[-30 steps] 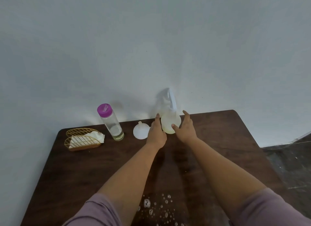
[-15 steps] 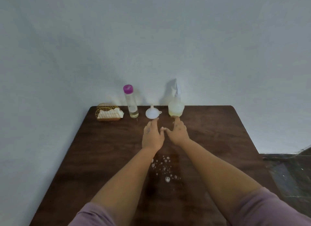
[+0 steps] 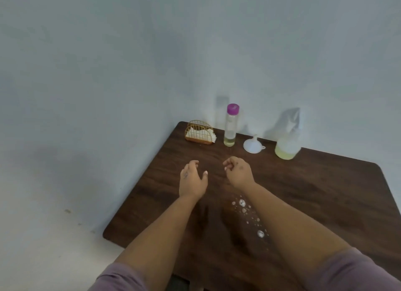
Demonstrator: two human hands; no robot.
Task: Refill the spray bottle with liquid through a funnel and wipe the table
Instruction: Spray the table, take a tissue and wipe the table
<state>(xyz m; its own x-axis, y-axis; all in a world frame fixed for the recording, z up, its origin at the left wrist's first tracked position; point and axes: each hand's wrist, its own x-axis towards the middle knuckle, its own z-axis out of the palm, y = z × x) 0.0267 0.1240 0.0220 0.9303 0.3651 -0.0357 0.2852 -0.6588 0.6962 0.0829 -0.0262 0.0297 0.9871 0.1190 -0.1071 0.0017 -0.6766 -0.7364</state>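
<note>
Back of table [image 3: 325, 193], L to R: napkin holder [image 3: 199, 135], bottle [image 3: 230, 126], funnel [image 3: 252, 145], spray bottle [image 3: 288, 143].

Spray bottle [image 3: 287, 144]: head pale, blurred against wall, shape unclear. Worktop [image 3: 314, 193]: near edge cut off below, partly hidden under both forearms. Holder [image 3: 198, 134]: contents indistinct.

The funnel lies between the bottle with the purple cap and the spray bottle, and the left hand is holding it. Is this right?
Not quite. In the head view the funnel lies between the purple-capped bottle and the spray bottle, but the left hand holds nothing.
</note>
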